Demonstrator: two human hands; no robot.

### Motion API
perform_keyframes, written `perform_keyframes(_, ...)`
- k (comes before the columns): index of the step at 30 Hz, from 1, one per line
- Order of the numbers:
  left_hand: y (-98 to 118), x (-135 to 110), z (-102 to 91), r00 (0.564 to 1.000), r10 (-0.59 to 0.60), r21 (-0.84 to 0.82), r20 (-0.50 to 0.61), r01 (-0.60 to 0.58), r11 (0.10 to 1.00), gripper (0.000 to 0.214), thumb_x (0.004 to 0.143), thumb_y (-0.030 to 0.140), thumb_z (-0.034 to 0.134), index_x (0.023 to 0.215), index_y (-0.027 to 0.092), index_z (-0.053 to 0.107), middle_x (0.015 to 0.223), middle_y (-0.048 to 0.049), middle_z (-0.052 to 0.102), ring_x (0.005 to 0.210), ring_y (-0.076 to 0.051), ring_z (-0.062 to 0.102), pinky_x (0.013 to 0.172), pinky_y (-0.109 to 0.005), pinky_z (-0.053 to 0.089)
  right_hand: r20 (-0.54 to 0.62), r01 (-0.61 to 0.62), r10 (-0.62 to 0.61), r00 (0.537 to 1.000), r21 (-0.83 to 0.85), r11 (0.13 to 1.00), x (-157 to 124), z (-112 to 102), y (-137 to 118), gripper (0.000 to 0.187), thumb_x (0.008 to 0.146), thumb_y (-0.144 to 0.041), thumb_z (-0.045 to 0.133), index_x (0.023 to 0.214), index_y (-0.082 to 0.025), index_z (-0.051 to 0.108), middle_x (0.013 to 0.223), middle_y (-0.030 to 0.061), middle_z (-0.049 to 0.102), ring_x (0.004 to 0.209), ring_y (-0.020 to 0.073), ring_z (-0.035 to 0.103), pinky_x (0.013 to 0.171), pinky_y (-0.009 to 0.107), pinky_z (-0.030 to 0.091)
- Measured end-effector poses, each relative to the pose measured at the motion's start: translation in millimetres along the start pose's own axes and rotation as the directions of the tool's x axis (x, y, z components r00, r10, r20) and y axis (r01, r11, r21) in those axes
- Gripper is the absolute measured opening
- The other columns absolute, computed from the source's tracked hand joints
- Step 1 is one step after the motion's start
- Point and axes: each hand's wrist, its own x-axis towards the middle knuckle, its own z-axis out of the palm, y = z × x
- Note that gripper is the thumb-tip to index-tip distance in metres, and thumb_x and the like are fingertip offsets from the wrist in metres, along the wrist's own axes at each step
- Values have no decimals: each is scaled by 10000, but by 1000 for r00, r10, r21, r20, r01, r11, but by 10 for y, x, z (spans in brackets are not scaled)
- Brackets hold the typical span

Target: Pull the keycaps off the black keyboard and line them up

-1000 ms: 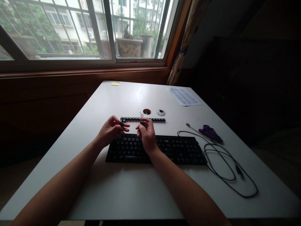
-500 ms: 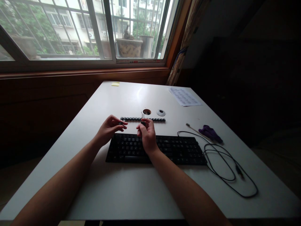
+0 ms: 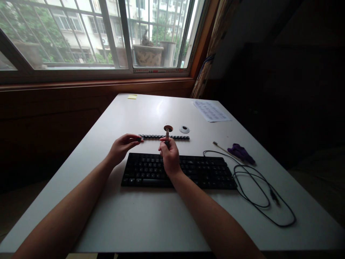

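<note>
**Inspector:** Left hand (image 3: pixel 122 148) first. What has it got?

**Onlooker:** Thumb and forefinger are pinched tight on a small dark keycap (image 3: pixel 139 139). It is held low over the table (image 3: pixel 151 223), at the left end of the row of loose keycaps (image 3: pixel 174 137). I cannot tell from here whether it touches the row.

**Inspector:** Right hand (image 3: pixel 170 158)?

**Onlooker:** Closed round a thin metal keycap puller (image 3: pixel 167 134). The tool stands upright, and its wire end shows above the fingers, in front of the row. The wrist is over the far edge of the black keyboard (image 3: pixel 205 172).

**Inspector:** Where does the keyboard lie?

**Onlooker:** In the middle of the table, with its long side parallel to the near edge. The row lies just beyond it and runs the same way.

**Inspector:** And the rest of the surface?

**Onlooker:** Just beyond the row there is a round hole (image 3: pixel 168 128) in the table top, with a round cap (image 3: pixel 184 129) beside it. Toward the right edge a black cable (image 3: pixel 274 196) lies in loose loops. A purple cloth (image 3: pixel 240 151) and a thin stick (image 3: pixel 219 146) lie just beyond the cable. A sheet of paper (image 3: pixel 211 110) lies near the far right corner. A yellow note (image 3: pixel 132 96) sits at the far edge, below the window (image 3: pixel 81 36).
</note>
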Motion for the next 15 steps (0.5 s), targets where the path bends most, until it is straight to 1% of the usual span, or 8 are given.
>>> perform_keyframes(2, 18, -11, 21, 1000, 4, 49, 19, -4, 999, 321, 765, 308, 801, 1008, 135, 682, 995, -118, 751, 953, -246, 711, 932, -411, 535, -29, 9, -10, 1000, -22, 1000, -1, 6, -12, 153, 881, -359, 545, 953, -230, 587, 698, -38, 523, 597, 120, 495, 542, 231, 405)
perform_keyframes(4, 22, -21, 40, 998, 16, 75, 53, -20, 997, 314, 754, 296, 810, 992, 140, 679, 957, -106, 754, 905, -244, 722, 878, -401, 561, -20, 15, -16, 1000, -39, 999, -8, 13, -35, 158, 875, -362, 569, 937, -225, 618, 667, -43, 504, 583, 119, 490, 543, 235, 404)
perform_keyframes(7, -1, -34, 67, 993, 45, 25, 107, -47, 999, 328, 716, 251, 840, 962, 146, 651, 901, -81, 747, 852, -241, 731, 787, -369, 592, 52, 47, -43, 998, -72, 996, -28, 20, -77, 178, 873, -366, 592, 942, -219, 665, 637, -45, 492, 562, 118, 465, 541, 245, 387)
perform_keyframes(10, -25, -49, 92, 989, 67, -33, 132, -63, 997, 330, 692, 214, 855, 915, 148, 621, 884, -66, 746, 809, -215, 731, 751, -338, 600, 149, 88, -68, 987, -129, 988, -43, 21, -99, 201, 865, -374, 620, 970, -225, 706, 636, -37, 526, 573, 123, 468, 574, 261, 395)
perform_keyframes(13, -21, -60, 111, 984, 86, -18, 156, -84, 996, 281, 691, 202, 852, 845, 149, 624, 871, -61, 749, 771, -192, 722, 732, -317, 599, 213, 125, -86, 973, -176, 976, -42, 20, -88, 218, 858, -383, 643, 990, -234, 732, 685, -17, 590, 617, 138, 507, 630, 282, 425)
perform_keyframes(15, -7, -62, 119, 981, 97, 3, 168, -99, 995, 246, 694, 204, 847, 818, 149, 642, 869, -63, 748, 774, -192, 718, 727, -313, 599, 225, 144, -100, 969, -187, 972, -35, 21, -74, 220, 861, -388, 644, 992, -240, 742, 720, -4, 622, 648, 151, 533, 661, 296, 442)
